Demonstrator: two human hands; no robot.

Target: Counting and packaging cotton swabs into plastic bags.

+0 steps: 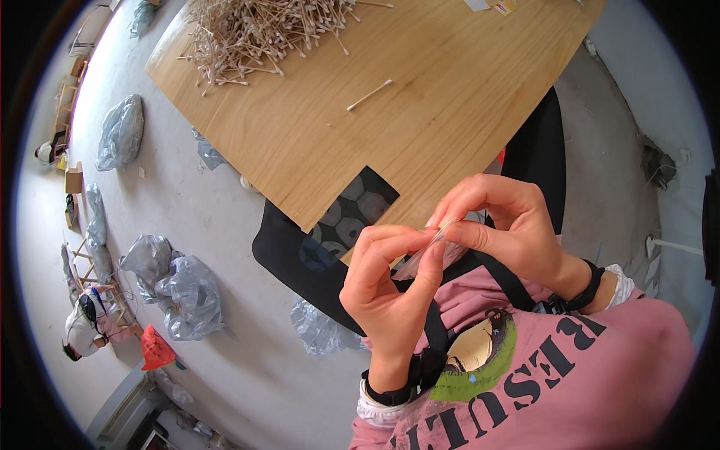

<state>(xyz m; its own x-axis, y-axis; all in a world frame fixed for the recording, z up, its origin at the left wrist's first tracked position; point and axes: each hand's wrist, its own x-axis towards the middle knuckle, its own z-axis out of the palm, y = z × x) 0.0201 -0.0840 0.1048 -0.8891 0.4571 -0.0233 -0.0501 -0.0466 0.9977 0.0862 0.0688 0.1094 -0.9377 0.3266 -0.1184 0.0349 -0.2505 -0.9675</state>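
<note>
Item 1: clear plastic film [453, 253], seemingly a small bag. It is hanging between the two hands, clear of the table [442, 97], just beyond its near edge. It is looking thin, limp and glossy; it is probably weighing next to nothing, slipping under dry fingers, and risking creases or a tear under a hard pull. The upper rim is offering the best hold: a light fingertip pinch, no squeezing of the body.

Item 2: left hand [394, 274]. Thumb and forefinger are gripping the film's rim; the other fingers are curling.

Item 3: right hand [501, 223]. Thumb and fingertips are pinching the same rim, just beside the left fingertips. Whether the layers are parting there, cannot tell.

Item 4: single cotton swab [370, 96], lying between the table's left and right edges, well apart from the hands.

Item 5: pile of swabs [259, 34], spreading near the far left corner.

Item 6: dark patterned piece [358, 210], resting at the near edge, beside the near left corner.
</note>
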